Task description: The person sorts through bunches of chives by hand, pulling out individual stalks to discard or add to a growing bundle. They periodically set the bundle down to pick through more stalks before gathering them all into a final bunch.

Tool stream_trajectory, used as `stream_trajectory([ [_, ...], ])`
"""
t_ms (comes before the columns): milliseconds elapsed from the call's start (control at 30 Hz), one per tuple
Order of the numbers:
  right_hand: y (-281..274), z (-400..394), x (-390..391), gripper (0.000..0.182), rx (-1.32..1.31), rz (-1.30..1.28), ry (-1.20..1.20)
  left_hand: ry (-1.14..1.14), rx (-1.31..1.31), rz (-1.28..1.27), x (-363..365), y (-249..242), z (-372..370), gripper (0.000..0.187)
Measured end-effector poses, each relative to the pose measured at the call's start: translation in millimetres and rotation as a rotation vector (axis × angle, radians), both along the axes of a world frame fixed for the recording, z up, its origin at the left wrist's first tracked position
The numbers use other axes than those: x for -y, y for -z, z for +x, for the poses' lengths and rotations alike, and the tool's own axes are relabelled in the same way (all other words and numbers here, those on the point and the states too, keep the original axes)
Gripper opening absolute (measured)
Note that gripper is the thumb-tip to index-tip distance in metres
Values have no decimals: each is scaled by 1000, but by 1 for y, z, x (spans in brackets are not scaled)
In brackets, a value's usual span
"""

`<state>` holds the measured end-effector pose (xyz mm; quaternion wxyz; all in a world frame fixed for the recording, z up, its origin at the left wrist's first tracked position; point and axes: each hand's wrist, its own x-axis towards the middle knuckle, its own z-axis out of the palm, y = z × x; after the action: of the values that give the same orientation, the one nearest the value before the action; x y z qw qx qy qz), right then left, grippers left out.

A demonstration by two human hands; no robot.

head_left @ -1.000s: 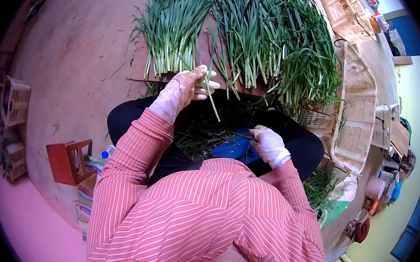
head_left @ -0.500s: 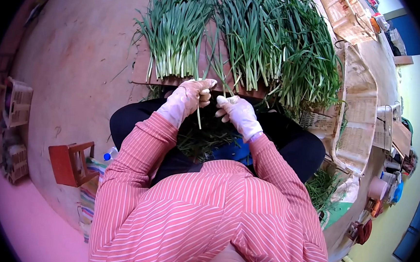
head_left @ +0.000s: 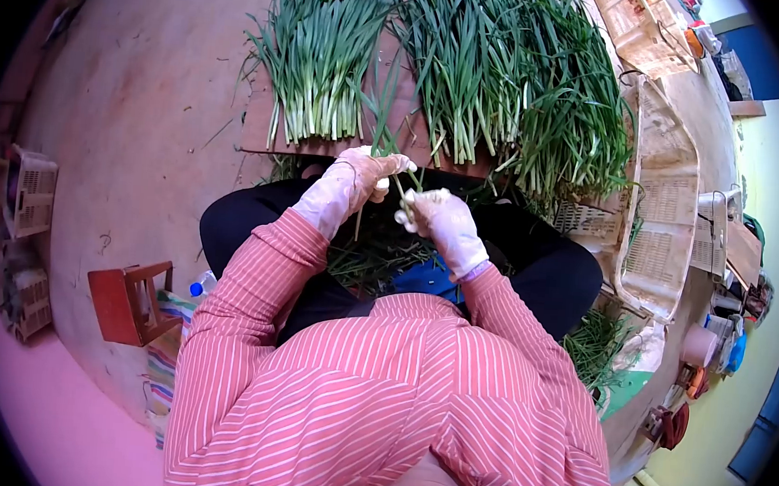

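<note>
Piles: three heaps of scallions on a board, far of both hands.
Crates: two, right.
Stool: one, near left.
Left hand: gloved, fingers closed on a stalk.
Right hand: gloved, pinching the same stalk's lower end, just beside the left.

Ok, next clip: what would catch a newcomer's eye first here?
The big fan of green onions, laid in bundles on a board at the top of the view, stands out most. Just below it, the left hand and right hand, both in pale gloves, meet over the lap and pinch a single green stalk between them. The pink striped shirt fills the lower half, with a red stool on the floor at the left.
</note>
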<state>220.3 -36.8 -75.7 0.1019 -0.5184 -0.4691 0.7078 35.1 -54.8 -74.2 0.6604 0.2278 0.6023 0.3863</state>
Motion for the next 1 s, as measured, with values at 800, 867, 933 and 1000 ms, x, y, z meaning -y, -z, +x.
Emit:
stream_trajectory([
  [800, -24, 24, 9, 34, 726, 866, -518, -398, 21, 225, -13, -37, -39, 29],
  [867, -32, 2, -4, 34, 640, 1100, -384, -440, 110, 297, -18, -30, -38, 31],
  [933, -30, -18, -21, 35, 679, 1264, -300, -396, 267, 239, -18, -28, -35, 36],
  [1000, -19, -29, -39, 36, 795, 1197, -283, -348, 239, 251, -17, -16, -33, 37],
])
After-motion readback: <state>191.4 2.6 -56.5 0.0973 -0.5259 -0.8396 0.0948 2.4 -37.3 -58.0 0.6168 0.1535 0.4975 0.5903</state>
